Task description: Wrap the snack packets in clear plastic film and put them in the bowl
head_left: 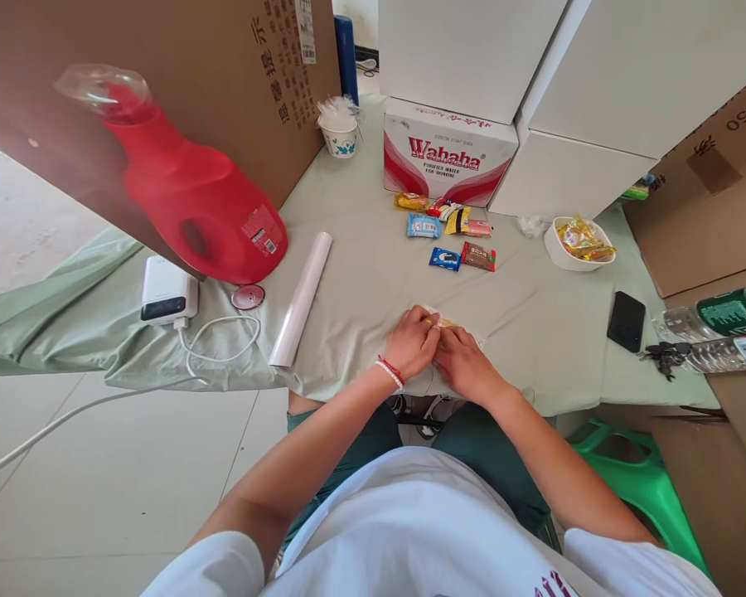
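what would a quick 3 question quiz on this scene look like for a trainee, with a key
1. Which wrist wears bracelets, left or right?
2. True or false: in the picture, the white bowl stands left of the Wahaha box.
3. What do the left hand and right hand hold? A) the red jug B) a see-through packet C) the Wahaha box

Key: 1. Left. 2. False. 3. B.

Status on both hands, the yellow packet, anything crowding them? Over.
Left hand and right hand together at yellow packet, partly covering it. Packet at near side of table. Blue packet and brown packet beyond, apart from hands.
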### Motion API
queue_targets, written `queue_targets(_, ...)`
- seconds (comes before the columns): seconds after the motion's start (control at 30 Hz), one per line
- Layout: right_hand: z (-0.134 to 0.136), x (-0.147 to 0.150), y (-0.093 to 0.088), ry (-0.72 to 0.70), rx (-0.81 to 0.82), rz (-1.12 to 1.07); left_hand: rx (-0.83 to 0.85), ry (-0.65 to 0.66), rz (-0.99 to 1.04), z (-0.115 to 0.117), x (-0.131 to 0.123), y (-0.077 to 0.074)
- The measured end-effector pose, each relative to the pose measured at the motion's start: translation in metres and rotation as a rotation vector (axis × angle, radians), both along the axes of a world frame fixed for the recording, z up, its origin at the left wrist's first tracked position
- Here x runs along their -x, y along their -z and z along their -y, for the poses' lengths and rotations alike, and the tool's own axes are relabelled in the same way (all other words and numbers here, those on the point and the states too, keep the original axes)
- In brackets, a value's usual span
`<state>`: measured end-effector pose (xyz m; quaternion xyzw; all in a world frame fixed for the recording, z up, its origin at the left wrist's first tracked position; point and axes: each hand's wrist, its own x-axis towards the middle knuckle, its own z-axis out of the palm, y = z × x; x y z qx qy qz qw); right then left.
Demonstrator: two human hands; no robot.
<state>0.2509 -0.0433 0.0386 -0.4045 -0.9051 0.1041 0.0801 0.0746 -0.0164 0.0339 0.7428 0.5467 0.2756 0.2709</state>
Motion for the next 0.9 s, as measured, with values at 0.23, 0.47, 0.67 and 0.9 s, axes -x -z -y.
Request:
queue_targets(0.23,0.042,-0.054,0.021,0.302,0.164,-0.471,-0.165,0.037,-0.390,0.026,-0.008,0.018)
queue_targets(0.47,0.021,-0.048,0.025,0.750,0.030,-0.306,-0.198,0.020,-0.560,0.031,-0.010,0.025)
queue_targets(0.67,-0.014,-0.019,-0.012,0.663,0.188,-0.459,-0.246,0.039,-0.552,0.032,-0.008,0.023)
queue_targets(0.9,-0.061,0.048,-0.019,0.533,0.189,-0.085,-0.412,0.120,-0.362,0.029,0.019,0.019)
